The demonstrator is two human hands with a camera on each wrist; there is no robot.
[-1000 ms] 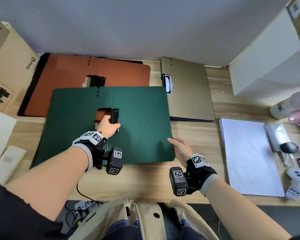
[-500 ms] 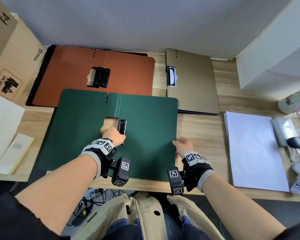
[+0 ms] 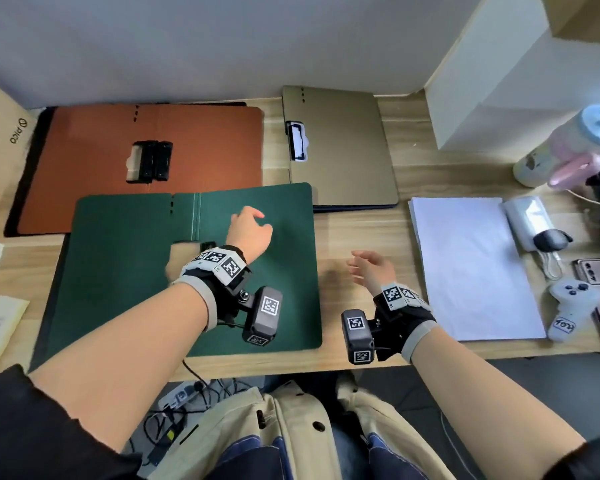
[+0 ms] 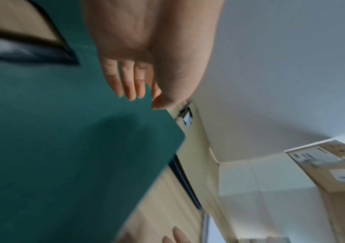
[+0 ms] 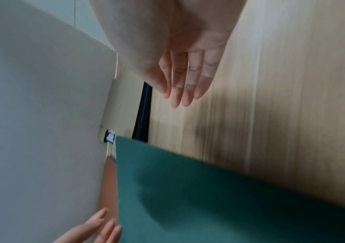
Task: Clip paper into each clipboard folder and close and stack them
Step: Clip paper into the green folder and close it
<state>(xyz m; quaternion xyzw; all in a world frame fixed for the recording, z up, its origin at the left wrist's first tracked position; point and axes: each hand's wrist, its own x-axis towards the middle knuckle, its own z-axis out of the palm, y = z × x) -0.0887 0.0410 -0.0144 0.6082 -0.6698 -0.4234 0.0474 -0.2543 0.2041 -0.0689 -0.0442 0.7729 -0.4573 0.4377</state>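
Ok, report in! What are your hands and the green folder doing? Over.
Left hand open above green folder. Right hand open over table. Folder open flat, no paper inside. Paper stack unobstructed.

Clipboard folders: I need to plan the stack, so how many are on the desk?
3: green folder open nearest the person, brown folder open behind it, tan folder closed at right. More may lie underneath.

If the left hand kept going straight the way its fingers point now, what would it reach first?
Probably the tan closed clipboard folder. The left hand hangs open over the green folder, fingers aimed toward its far right corner, where the tan folder lies just beyond. How high the hand is stays unclear.
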